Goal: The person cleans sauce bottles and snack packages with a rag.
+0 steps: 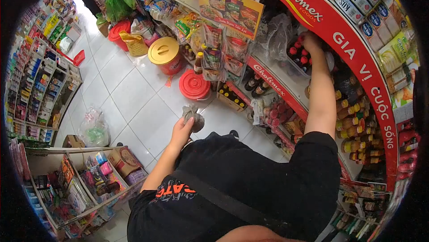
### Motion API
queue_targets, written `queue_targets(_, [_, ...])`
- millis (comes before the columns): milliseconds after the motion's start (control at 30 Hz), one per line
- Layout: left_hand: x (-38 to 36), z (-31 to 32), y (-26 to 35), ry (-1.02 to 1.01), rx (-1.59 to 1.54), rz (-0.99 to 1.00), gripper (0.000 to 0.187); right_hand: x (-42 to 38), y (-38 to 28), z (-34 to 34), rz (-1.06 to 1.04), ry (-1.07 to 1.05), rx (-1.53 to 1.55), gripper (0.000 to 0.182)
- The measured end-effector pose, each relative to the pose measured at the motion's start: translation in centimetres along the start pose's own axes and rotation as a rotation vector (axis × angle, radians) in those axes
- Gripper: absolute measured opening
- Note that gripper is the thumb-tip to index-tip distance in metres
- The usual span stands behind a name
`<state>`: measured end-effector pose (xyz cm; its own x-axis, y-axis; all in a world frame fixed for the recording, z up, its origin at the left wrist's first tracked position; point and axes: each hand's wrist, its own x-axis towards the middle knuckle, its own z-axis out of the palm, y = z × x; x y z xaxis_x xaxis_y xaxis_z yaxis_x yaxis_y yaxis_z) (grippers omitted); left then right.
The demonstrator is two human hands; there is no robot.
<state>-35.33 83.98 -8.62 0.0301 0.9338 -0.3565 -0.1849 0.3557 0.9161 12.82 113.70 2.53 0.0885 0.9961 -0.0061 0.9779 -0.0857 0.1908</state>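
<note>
A crumpled grey cloth (194, 119) is bunched in my left hand (181, 133), held over the tiled floor with the fingers closed round it. My right hand (311, 41) reaches into the shelf under the red arch. Its fingers curl down at the cap of a red-capped bottle (298, 45); the fingertips are partly hidden. Several such bottles stand together in a clear plastic container (298, 66). A crumpled clear plastic bag (279, 36) lies just left of that container.
Yellow-capped bottles (353, 128) fill the shelf right of my arm. Sauce packets (212, 52) hang at the shelf's front. A red lidded bucket (195, 85) and a gold-lidded tub (164, 54) stand on the floor. A divided display bin (85, 179) is at lower left.
</note>
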Motion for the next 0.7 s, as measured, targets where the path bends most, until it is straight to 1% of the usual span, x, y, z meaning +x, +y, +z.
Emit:
queue_targets(100, [0.1, -0.1, -0.2, -0.020, 0.003, -0.003, 0.021, -1.2, -0.1, -1.3, -0.031, -0.024, 0.006, 0.057])
queue_targets(167, [0.3, -0.7, -0.4, -0.040, 0.044, -0.037, 0.020, 0.9, 3.2, 2.1, -0.027, 0.178, 0.260, 0.055])
queue_targets(200, [0.4, -0.7, -0.3, -0.033, 0.041, -0.034, 0.020, 0.8, 3.4, 2.0, -0.017, 0.261, 0.296, 0.055])
queue_targets(233, [0.4, -0.6, -0.3, -0.026, 0.036, -0.030, 0.020, 0.6, 3.6, 2.0, -0.010, 0.344, 0.331, 0.055])
queue_targets(300, [0.5, -0.7, -0.5, -0.023, 0.024, -0.028, 0.020, -0.9, 4.0, 0.6, 0.017, 0.468, 0.219, 0.057])
queue_targets(367, [0.7, -1.0, -1.1, -0.035, 0.012, -0.027, 0.021, -2.4, 2.7, -2.4, 0.067, 0.066, 0.308, 0.064])
queue_targets(433, [0.3, -0.3, -0.1, -0.032, 0.005, -0.020, 0.021, -2.3, 3.0, -2.0, 0.056, -0.069, 0.280, 0.069])
queue_targets(500, [0.4, -0.2, 0.2, -0.037, 0.016, -0.031, 0.022, -1.1, 3.7, 0.1, 0.018, 0.028, 0.143, 0.070])
queue_targets(567, [0.7, -0.7, -0.2, -0.045, 0.045, -0.058, 0.023, -1.0, 3.7, 0.9, 0.054, 0.058, 0.024, 0.070])
queue_targets(633, [0.7, -0.5, -0.1, -0.044, 0.054, -0.057, 0.023, -1.5, 3.0, 0.6, 0.078, 0.070, 0.001, 0.070])
queue_targets(700, [1.0, -0.9, -0.5, -0.027, 0.061, -0.071, 0.024, -1.8, 3.0, 0.2, 0.060, 0.111, 0.062, 0.071])
